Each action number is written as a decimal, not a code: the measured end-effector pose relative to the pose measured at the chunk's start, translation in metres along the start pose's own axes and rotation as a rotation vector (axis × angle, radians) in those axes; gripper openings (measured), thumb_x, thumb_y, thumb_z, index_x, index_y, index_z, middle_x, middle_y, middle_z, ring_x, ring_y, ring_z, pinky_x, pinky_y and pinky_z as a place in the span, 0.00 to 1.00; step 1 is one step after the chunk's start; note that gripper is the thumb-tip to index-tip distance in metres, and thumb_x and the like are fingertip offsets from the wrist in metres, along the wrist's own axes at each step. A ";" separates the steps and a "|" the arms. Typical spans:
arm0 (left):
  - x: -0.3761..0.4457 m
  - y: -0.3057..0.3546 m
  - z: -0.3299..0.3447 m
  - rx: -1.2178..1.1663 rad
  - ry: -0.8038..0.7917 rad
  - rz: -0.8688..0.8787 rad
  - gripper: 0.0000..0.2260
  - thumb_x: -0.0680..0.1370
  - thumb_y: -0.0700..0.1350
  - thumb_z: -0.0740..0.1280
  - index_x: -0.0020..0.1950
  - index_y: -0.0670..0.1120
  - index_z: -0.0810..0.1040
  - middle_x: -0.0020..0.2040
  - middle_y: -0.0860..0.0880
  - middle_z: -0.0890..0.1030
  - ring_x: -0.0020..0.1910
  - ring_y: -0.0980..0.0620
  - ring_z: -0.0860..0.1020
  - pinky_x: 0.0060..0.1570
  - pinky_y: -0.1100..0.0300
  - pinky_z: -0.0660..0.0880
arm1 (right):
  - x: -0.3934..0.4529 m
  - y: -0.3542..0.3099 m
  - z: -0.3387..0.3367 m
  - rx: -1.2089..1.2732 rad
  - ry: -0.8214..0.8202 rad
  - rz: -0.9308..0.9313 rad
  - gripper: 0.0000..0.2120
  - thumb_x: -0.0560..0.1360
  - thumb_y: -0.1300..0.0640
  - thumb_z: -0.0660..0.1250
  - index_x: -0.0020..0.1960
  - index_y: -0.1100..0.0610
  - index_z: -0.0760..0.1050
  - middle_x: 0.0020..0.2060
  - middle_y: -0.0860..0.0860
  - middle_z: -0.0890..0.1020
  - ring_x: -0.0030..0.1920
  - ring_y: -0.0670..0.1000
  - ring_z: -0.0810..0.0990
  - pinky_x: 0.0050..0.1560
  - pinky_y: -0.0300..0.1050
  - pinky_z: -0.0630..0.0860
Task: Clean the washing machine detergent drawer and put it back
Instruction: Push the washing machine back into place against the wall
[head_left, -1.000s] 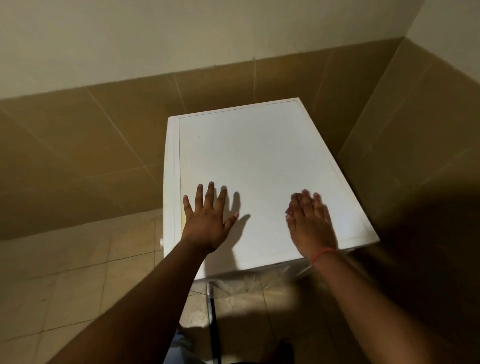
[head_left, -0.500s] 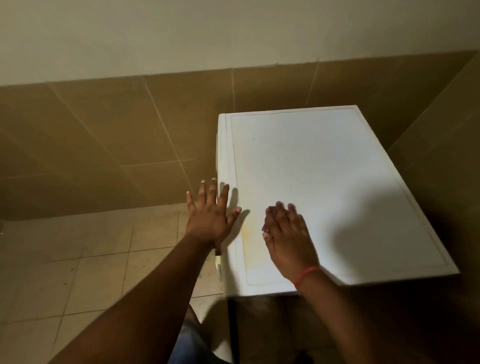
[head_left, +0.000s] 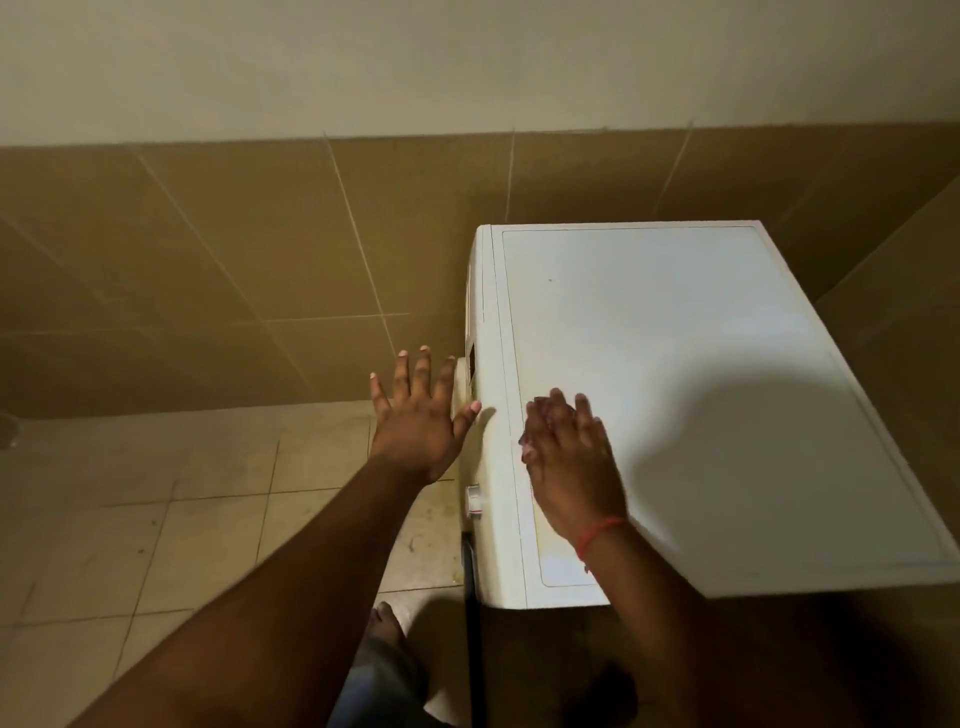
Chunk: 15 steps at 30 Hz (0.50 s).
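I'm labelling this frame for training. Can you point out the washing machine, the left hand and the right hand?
washing machine (head_left: 675, 364), head view, bare white top panel.
left hand (head_left: 421, 421), head view, back of the hand.
right hand (head_left: 571, 457), head view, back of the hand.

The white washing machine (head_left: 675, 389) stands in the tiled corner, its flat top seen from above and its front panel facing left. On that narrow front strip a round white knob (head_left: 474, 501) protrudes; the detergent drawer itself cannot be clearly made out from this steep angle.
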<state>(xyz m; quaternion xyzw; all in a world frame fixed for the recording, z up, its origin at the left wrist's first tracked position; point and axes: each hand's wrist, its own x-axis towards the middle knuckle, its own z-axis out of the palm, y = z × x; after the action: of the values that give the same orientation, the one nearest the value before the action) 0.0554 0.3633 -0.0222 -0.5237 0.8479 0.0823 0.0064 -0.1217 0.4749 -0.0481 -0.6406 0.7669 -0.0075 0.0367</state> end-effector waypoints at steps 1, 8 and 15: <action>-0.005 0.004 0.001 0.007 0.002 -0.004 0.35 0.77 0.68 0.35 0.80 0.51 0.45 0.80 0.44 0.44 0.78 0.41 0.40 0.73 0.33 0.42 | -0.006 -0.001 0.001 -0.008 -0.019 -0.069 0.26 0.82 0.47 0.48 0.79 0.52 0.57 0.78 0.55 0.59 0.78 0.63 0.55 0.73 0.61 0.61; -0.020 0.058 0.003 0.025 -0.001 -0.026 0.33 0.78 0.67 0.37 0.80 0.51 0.44 0.80 0.44 0.43 0.78 0.41 0.40 0.73 0.33 0.43 | -0.028 0.070 -0.002 -0.003 -0.002 -0.018 0.27 0.81 0.47 0.47 0.79 0.51 0.56 0.79 0.53 0.58 0.78 0.61 0.54 0.74 0.61 0.60; -0.020 0.125 0.010 0.046 -0.012 0.007 0.34 0.77 0.67 0.36 0.80 0.52 0.43 0.80 0.44 0.43 0.78 0.41 0.39 0.73 0.33 0.42 | -0.037 0.149 -0.006 -0.002 -0.031 -0.018 0.27 0.81 0.47 0.47 0.78 0.51 0.58 0.78 0.53 0.60 0.77 0.61 0.56 0.71 0.60 0.63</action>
<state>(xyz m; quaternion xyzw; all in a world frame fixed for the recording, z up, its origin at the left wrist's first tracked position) -0.0479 0.4373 -0.0132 -0.5202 0.8512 0.0657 0.0231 -0.2621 0.5378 -0.0488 -0.6477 0.7604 0.0031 0.0477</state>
